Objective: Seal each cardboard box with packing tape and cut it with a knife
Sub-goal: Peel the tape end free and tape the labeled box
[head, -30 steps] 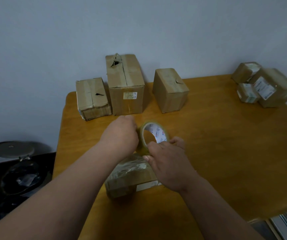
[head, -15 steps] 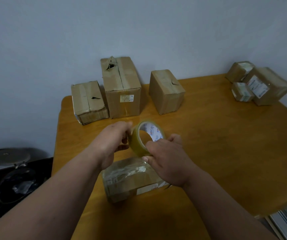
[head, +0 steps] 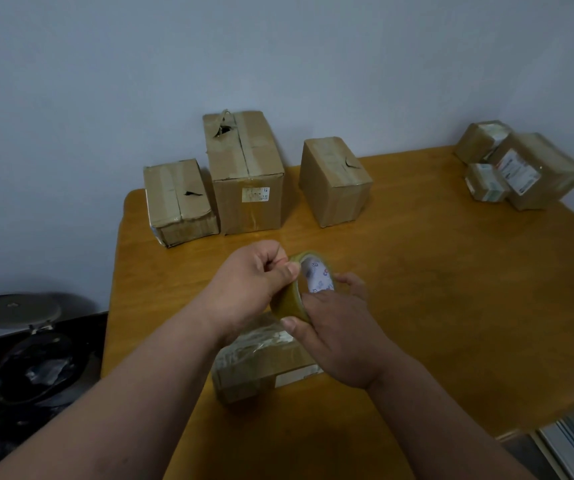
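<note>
- Above the near box [head: 264,365], table [head: 434,306] centre: tape roll [head: 299,292] held upright.
- Right hand [head: 337,337]: fingers curled round roll's 3 o'clock rim.
- Left hand [head: 247,289]: fingers pinched narrow at roll's 10 o'clock edge.
- Three boxes [head: 244,174] at 12 o'clock by wall.

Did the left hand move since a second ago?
Yes. The left hand slid left off the far rim of the tape roll, toward the table's left edge, and now pinches the roll's near rim.
</note>
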Action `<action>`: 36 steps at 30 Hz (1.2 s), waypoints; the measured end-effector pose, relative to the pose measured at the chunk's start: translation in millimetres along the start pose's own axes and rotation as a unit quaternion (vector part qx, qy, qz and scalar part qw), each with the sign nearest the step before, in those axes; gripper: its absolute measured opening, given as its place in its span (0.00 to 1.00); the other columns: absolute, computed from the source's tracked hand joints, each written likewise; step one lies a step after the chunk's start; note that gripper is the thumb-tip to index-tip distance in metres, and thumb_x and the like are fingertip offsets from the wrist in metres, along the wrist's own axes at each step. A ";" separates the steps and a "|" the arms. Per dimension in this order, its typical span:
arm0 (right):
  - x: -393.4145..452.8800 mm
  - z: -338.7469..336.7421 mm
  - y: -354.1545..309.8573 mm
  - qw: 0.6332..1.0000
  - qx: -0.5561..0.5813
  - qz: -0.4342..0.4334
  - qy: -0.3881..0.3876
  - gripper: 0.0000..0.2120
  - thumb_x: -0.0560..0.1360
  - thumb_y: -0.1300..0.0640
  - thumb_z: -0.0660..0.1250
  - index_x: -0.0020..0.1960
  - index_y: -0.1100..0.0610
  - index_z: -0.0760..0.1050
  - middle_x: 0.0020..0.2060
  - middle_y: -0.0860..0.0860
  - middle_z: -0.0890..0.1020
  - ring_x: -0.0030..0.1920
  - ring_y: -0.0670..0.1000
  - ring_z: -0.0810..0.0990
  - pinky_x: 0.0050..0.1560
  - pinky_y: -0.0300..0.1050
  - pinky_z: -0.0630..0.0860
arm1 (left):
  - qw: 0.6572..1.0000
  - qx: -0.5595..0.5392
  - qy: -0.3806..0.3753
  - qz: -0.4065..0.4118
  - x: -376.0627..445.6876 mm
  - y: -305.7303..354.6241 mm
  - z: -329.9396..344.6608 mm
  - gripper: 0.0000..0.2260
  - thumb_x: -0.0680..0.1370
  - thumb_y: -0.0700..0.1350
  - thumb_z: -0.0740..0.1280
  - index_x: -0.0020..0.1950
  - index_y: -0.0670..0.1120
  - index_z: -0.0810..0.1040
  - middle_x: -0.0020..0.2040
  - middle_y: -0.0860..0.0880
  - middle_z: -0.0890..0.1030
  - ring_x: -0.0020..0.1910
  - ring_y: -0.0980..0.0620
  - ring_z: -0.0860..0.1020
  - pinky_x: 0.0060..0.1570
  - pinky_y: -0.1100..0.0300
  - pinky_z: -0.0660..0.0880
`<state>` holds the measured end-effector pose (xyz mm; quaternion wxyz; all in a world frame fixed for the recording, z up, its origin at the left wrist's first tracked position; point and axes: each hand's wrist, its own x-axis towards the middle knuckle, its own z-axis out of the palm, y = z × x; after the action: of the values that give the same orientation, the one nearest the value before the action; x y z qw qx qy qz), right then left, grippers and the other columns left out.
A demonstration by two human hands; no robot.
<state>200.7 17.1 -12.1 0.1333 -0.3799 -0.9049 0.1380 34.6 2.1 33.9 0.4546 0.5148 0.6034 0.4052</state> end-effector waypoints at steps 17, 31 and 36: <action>-8.6 20.5 11.2 0.992 -0.083 0.059 0.073 0.03 0.76 0.50 0.58 0.44 0.47 0.69 0.35 0.41 0.75 0.43 0.49 0.78 0.62 0.59 0.59 | 0.990 0.077 0.055 -0.101 5.1 -8.6 7.3 0.10 0.76 0.47 0.72 0.39 0.44 0.77 0.31 0.52 0.75 0.30 0.56 0.70 0.32 0.60 0.69; -16.1 33.2 15.7 0.992 -0.087 0.065 0.056 0.05 0.75 0.50 0.60 0.47 0.47 0.75 0.40 0.42 0.80 0.52 0.49 0.77 0.63 0.59 0.59 | 0.986 0.013 0.096 -0.139 6.5 -10.9 19.0 0.10 0.74 0.39 0.73 0.54 0.50 0.82 0.41 0.52 0.78 0.38 0.57 0.76 0.33 0.66 0.68; -14.7 38.7 14.4 0.989 -0.102 0.085 0.065 0.01 0.76 0.52 0.64 0.46 0.47 0.74 0.40 0.43 0.81 0.55 0.50 0.76 0.64 0.61 0.60 | 0.975 -0.035 0.152 -0.156 8.0 -12.6 29.0 0.05 0.74 0.37 0.73 0.46 0.47 0.82 0.42 0.50 0.82 0.41 0.55 0.79 0.32 0.65 0.71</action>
<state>206.7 10.5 -55.0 0.1401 -0.4750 -0.8682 0.0304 59.1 8.8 13.4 0.4331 0.3303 0.7239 0.4234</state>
